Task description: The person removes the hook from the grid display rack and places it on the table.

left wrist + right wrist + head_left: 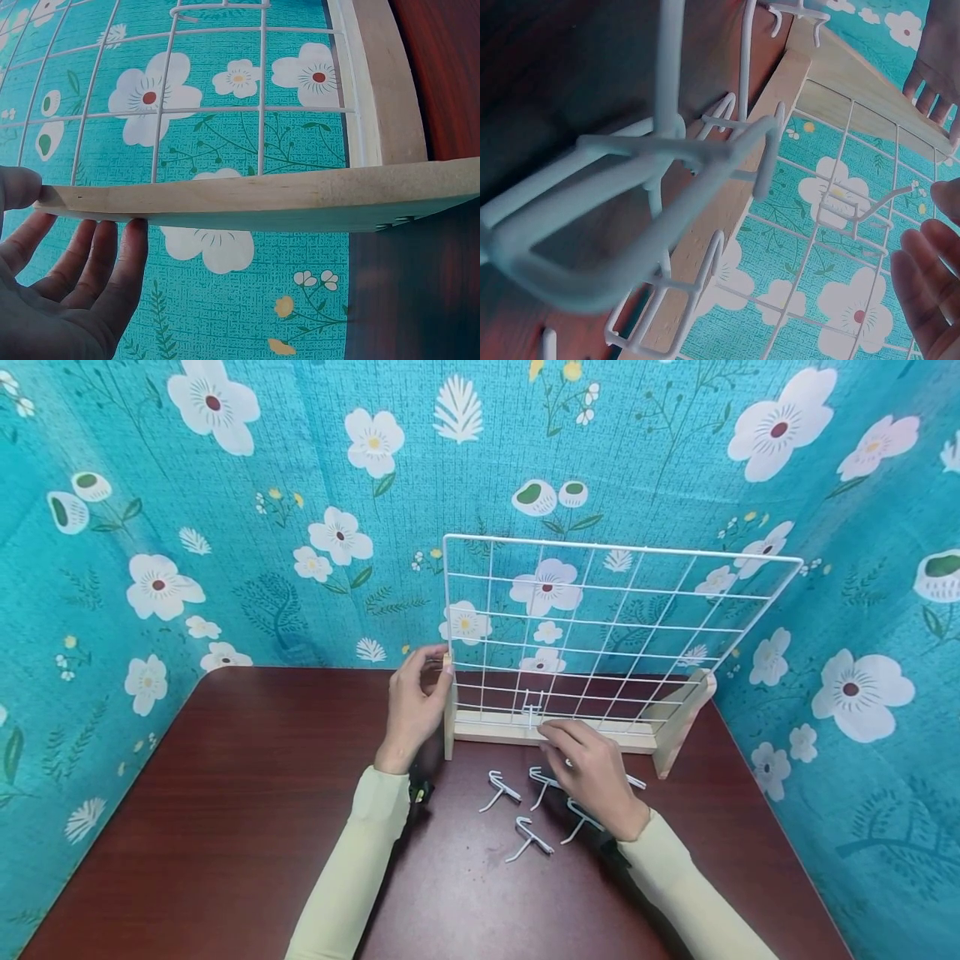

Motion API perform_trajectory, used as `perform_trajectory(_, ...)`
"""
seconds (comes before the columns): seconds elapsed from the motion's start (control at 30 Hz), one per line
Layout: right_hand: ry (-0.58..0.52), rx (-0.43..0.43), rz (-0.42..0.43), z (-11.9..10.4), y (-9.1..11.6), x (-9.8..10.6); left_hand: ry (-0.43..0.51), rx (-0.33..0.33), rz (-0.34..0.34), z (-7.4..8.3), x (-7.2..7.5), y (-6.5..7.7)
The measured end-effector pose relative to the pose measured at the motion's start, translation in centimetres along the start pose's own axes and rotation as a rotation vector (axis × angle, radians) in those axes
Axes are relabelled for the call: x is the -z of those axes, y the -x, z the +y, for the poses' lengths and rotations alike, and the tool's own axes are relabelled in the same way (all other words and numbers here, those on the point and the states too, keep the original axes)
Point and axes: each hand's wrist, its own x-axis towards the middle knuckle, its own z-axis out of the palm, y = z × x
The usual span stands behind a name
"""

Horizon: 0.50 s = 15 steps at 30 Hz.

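My left hand [416, 706] grips the upper end of the left wooden side panel [225, 198], thumb on one face and fingertips on the other. That panel stands upright at the edge of a white wire grid [622, 548]. A white wire hook [531, 717] hangs on the grid's lower left part, its prong sticking outward. Close in front of it is my right hand [596, 772], fingers loosely bent. In the right wrist view, a small gap separates the thumb and fingers [919, 281] from the prong's tip, and nothing is held.
Several loose white hooks [531, 838] lie on the dark red table [262, 777] in front of the stand, some partly under my right hand. A wooden base bar [487, 731] joins the left panel to the right side panel [684, 722]. Behind hangs a blue floral cloth [300, 460].
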Motion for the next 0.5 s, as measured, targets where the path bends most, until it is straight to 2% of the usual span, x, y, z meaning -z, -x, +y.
perform_trajectory(0.5,0.008,0.005,0.041,0.33,-0.72,-1.0,0.012,-0.001,0.002,0.04,0.02,0.01)
